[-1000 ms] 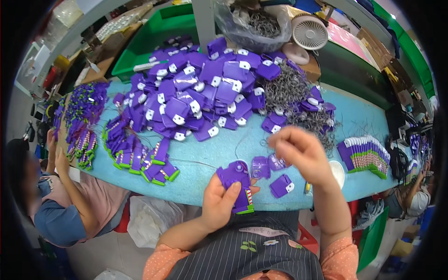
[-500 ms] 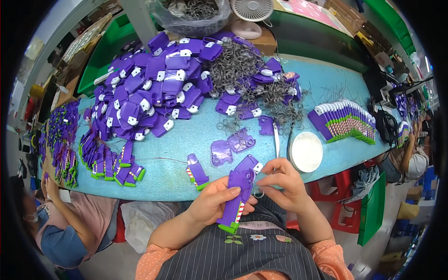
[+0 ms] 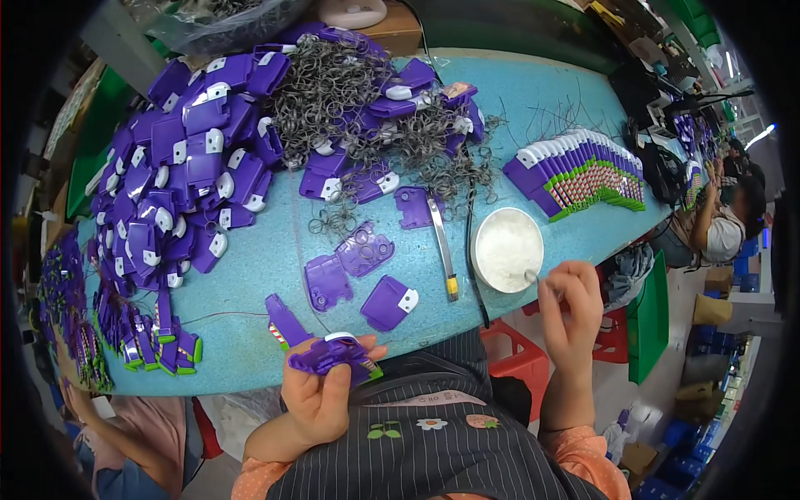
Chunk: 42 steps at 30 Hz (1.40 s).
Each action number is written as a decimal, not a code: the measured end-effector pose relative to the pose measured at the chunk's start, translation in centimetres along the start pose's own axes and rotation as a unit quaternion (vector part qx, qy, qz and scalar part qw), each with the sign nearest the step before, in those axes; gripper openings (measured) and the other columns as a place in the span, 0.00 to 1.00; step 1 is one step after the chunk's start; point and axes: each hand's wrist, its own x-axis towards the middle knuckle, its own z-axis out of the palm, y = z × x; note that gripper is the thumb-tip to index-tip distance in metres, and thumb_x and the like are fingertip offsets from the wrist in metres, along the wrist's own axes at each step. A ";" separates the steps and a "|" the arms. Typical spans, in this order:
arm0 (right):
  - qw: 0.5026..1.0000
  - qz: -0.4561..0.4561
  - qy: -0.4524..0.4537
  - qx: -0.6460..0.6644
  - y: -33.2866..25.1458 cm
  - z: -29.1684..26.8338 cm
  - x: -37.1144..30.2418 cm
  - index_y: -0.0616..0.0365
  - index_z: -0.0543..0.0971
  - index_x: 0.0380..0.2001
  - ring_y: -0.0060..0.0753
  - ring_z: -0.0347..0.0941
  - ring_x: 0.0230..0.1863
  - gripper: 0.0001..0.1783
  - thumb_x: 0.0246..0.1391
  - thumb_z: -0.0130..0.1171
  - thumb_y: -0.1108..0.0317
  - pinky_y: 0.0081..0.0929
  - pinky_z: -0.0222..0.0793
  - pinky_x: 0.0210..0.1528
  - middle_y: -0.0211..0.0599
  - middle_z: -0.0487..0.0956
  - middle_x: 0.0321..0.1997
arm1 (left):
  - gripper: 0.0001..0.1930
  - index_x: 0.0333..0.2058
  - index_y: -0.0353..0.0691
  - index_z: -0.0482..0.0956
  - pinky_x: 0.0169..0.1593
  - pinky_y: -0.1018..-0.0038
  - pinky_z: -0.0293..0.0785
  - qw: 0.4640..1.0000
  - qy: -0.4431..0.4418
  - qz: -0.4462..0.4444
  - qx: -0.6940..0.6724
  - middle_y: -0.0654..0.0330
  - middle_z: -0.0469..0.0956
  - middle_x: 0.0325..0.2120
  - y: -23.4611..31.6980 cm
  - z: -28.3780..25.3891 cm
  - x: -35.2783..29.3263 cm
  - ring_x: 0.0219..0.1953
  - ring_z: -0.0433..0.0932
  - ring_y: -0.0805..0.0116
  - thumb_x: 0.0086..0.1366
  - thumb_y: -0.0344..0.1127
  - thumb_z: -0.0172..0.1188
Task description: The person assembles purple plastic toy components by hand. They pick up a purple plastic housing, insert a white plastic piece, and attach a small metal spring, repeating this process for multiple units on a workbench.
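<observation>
My left hand [image 3: 321, 404] grips a purple plastic casing [image 3: 321, 358] with a white edge, a striped strip and a green end, tilted above the table's front edge. To the right, my right hand [image 3: 573, 312] is raised with thumb and fingertips together beside a white round bowl [image 3: 476, 250]. A small grey ring [image 3: 531, 276] shows at those fingertips, over the bowl's near rim; motion blurs it slightly. A purple cover with a white corner [image 3: 387, 304] lies between the hands. Just beyond my left hand is another purple piece with a striped edge [image 3: 286, 320].
A large heap of purple covers [image 3: 192, 167] fills the far left, beside tangled grey rings [image 3: 333, 92]. A slim silver tool [image 3: 442, 246] and a black cord [image 3: 469, 217] lie left of the bowl. Finished-looking purple pieces [image 3: 583, 171] stand in a row at right. Co-workers sit on both sides.
My right hand has moved away from the casing to the bowl, carrying the ring. My left hand has turned the casing over to a flatter tilt. A white-cornered cover now lies on the table.
</observation>
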 end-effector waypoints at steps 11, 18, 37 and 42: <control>0.990 0.052 0.038 0.124 -1.5 0.4 0.1 0.63 0.74 0.25 0.30 0.67 0.31 0.03 0.44 0.58 0.78 0.22 0.61 0.31 0.38 0.71 0.31 | 0.19 0.55 0.32 0.54 0.52 0.62 0.71 0.967 -0.042 -0.216 -0.125 0.41 0.70 0.49 1.3 0.4 0.6 0.49 0.74 0.53 0.68 0.29 0.41; 0.875 0.057 -0.128 0.463 -5.7 4.5 -1.3 0.63 0.72 0.31 0.26 0.66 0.40 0.03 0.51 0.52 0.78 0.22 0.63 0.42 0.43 0.69 0.41 | 0.18 0.55 0.33 0.57 0.53 0.68 0.71 0.969 -0.064 -0.195 -0.135 0.47 0.70 0.50 2.2 2.3 0.6 0.50 0.74 0.59 0.68 0.26 0.41; 0.706 0.264 -0.390 0.529 -5.7 3.1 1.1 0.61 0.68 0.36 0.17 0.68 0.35 0.10 0.52 0.57 0.78 0.16 0.63 0.36 0.29 0.72 0.32 | 0.16 0.52 0.30 0.61 0.42 0.76 0.73 0.954 -0.229 -0.178 0.071 0.54 0.77 0.40 0.8 0.1 0.4 0.41 0.78 0.70 0.66 0.25 0.45; 0.689 0.224 -0.550 0.417 -5.5 3.0 3.2 0.61 0.71 0.28 0.13 0.67 0.29 0.08 0.49 0.61 0.77 0.13 0.61 0.31 0.24 0.71 0.27 | 0.13 0.47 0.32 0.64 0.37 0.72 0.74 0.933 -0.259 -0.188 0.166 0.52 0.79 0.31 2.3 0.5 0.2 0.34 0.80 0.61 0.64 0.26 0.47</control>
